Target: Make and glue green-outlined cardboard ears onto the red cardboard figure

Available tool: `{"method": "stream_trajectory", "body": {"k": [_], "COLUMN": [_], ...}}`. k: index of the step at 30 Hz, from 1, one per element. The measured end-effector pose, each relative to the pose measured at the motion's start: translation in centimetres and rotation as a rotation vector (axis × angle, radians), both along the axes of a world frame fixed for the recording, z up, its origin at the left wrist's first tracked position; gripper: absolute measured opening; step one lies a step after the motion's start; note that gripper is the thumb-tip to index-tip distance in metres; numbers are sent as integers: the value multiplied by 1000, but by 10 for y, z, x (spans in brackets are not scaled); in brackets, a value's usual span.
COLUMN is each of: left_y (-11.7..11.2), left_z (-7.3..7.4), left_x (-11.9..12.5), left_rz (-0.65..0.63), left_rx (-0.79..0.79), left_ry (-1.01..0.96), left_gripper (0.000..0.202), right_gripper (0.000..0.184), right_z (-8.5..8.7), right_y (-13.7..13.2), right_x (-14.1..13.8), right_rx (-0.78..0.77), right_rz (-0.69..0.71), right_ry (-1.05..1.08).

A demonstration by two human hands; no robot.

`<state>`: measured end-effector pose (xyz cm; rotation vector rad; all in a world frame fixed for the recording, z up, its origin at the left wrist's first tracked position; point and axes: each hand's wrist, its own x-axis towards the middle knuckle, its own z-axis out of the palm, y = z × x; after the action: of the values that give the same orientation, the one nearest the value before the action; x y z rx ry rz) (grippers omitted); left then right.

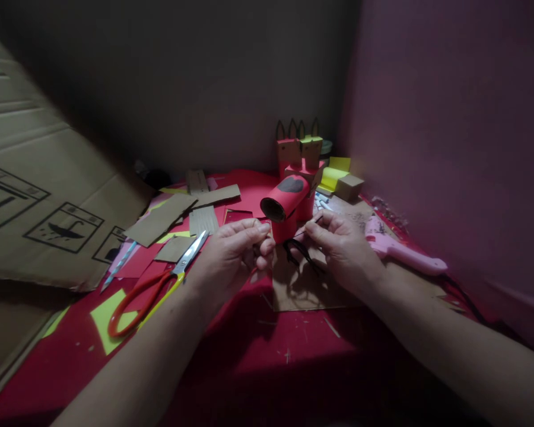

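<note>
My right hand [340, 246] pinches a thin black cord, whose dark loops [305, 256] hang or lie over a flat cardboard piece [289, 292]. Thumb and fingers of my left hand [244, 246] are pressed together; what lies between them is too small to make out. Just beyond both hands stands a red paper model [285, 228]. A red tube [285, 198] with a dark patch on top sticks out of it towards me, its hollow end showing brown cardboard. Behind it rise brown boxy pieces [289, 153] with several pointed tips.
Red-and-yellow-handled scissors [171, 281] lie left of my left forearm, among cardboard scraps [160, 220] and yellow paper [111, 320]. A pink glue gun [403, 252] lies at the right. A large cardboard box [40, 178] stands on the left; a wall [449, 130] rises on the right.
</note>
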<state>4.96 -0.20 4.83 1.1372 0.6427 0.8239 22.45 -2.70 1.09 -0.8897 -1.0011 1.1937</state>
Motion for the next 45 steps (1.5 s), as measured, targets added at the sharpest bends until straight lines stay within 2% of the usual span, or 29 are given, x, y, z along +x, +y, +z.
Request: {"method": "stream_trajectory", "body": {"k": [3, 6, 8, 11, 16, 21, 28, 32, 37, 40, 43, 45], "left_y": [1, 0, 0, -2, -5, -5, -4, -6, -7, -5, -2, 0], "left_z": [-2, -4, -4, -6, -13, -18, -17, -11, -9, -14, -20, -21], "left_x": [0, 1, 2, 5, 10, 8, 7, 5, 4, 4, 4, 4], "left_rz": [13, 26, 40, 67, 165, 218, 252, 218, 182, 231, 249, 268], "left_rx": [75, 161, 231, 358, 570, 739, 878, 935, 1114, 1214, 1263, 1272], "left_ry": [18, 49, 87, 187, 406, 539, 588, 549, 525, 573, 631, 652], "left_gripper": [17, 8, 15, 22, 18, 12, 12, 13, 15, 15, 14, 13], "right_gripper": [14, 13, 13, 13, 14, 13, 11, 11, 42, 31, 13, 14], "right_z": [0, 1, 1, 2, 1, 1, 0, 0, 4, 5, 2, 0], "right_y": [1, 2, 2, 2, 1, -1, -1, -2, -9, -12, -10, -8], "right_x": [0, 0, 0, -1, -1, -3, 0, 1, -6, -9, -9, -8], "right_rx": [25, 38, 37, 27, 8, 31, 57, 96, 80, 5, -47, -81], "right_rz": [9, 30, 49, 75, 115, 166, 160, 129, 341, 482, 544, 564], "right_ry": [33, 70, 94, 114, 99, 68, 9, 3, 18, -23, -20, -3]}}
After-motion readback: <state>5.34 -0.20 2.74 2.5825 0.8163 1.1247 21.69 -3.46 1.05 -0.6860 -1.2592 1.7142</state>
